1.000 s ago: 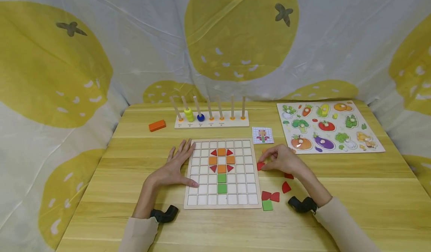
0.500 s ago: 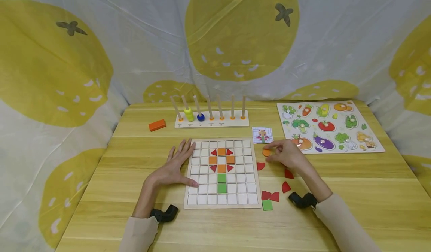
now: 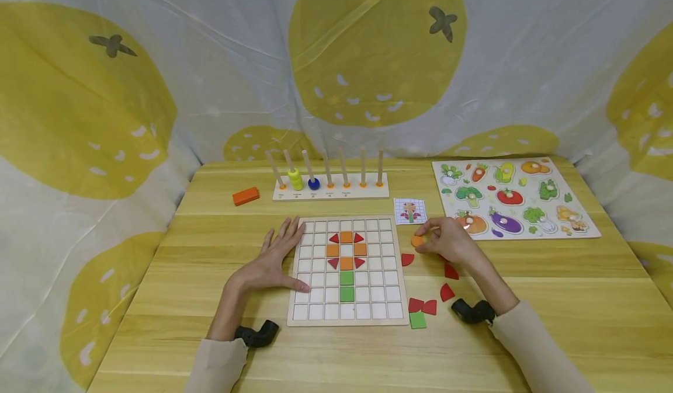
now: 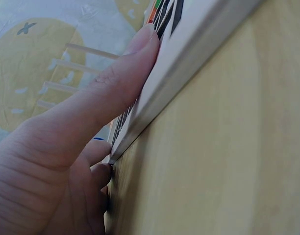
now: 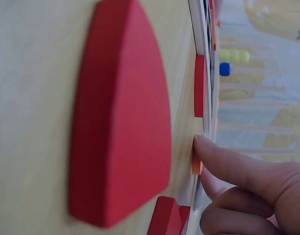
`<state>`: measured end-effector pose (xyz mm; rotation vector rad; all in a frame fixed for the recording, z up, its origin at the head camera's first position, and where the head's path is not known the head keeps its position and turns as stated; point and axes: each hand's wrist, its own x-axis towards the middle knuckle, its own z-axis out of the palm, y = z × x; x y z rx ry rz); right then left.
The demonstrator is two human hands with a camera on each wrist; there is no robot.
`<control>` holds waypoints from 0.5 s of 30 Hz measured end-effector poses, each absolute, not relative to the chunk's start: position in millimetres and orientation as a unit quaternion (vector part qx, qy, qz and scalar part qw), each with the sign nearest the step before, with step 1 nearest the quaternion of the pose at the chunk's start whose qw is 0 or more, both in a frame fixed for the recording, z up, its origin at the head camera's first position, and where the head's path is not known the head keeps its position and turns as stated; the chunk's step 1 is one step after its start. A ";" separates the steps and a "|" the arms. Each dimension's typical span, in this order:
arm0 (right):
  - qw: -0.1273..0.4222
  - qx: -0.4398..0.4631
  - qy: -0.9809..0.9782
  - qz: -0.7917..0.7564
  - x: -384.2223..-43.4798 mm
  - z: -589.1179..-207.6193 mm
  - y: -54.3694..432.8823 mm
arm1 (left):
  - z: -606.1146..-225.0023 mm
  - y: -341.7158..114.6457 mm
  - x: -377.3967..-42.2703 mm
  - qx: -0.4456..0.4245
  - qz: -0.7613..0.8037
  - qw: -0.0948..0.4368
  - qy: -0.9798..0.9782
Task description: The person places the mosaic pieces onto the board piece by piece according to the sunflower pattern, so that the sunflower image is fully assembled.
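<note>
A pale cloth printed with large yellow fruit (image 3: 210, 77) hangs behind a wooden table (image 3: 368, 358). At the table's far right lies a vegetable puzzle board (image 3: 530, 199), its knobbed pieces seated. The grid board (image 3: 347, 323) lies nearer, between the two hands, bearing four orange squares (image 3: 346, 237) around a bare cell, four red triangles (image 3: 359, 237) at the corners and two green squares (image 3: 346, 294) in line below. Beyond it stands a peg rack (image 3: 336, 191) with yellow beads (image 3: 295, 180) on one rod and a blue bead (image 3: 314, 184) on the next.

The left hand (image 3: 270, 264) grasps nothing — its fingers are spread at the grid board's left edge, the thumb reaching over the frame. The right hand (image 3: 447, 242) pinches an orange piece (image 3: 417, 241) between thumb and finger, to the right of the grid board and just below a pattern card (image 3: 410, 212). An orange block (image 3: 245, 196) lies left of the rack. Several red quarter-circles (image 3: 447, 292) lie scattered near the right hand and wrist, two of them just above a loose green tile (image 3: 417, 320).
</note>
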<state>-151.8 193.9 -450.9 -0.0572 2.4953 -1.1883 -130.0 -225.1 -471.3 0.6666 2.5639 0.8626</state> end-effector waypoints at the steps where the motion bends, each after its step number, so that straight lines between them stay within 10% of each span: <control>1: 0.188 -0.024 0.887 -0.421 -151.7 -451.0 194.2 | -471.2 -225.0 -130.0 0.236 0.305 0.177 0.906; 15: 0.189 -0.110 0.857 -0.466 -150.7 -446.3 164.3 | -470.4 -224.5 -130.2 0.233 0.307 0.180 0.905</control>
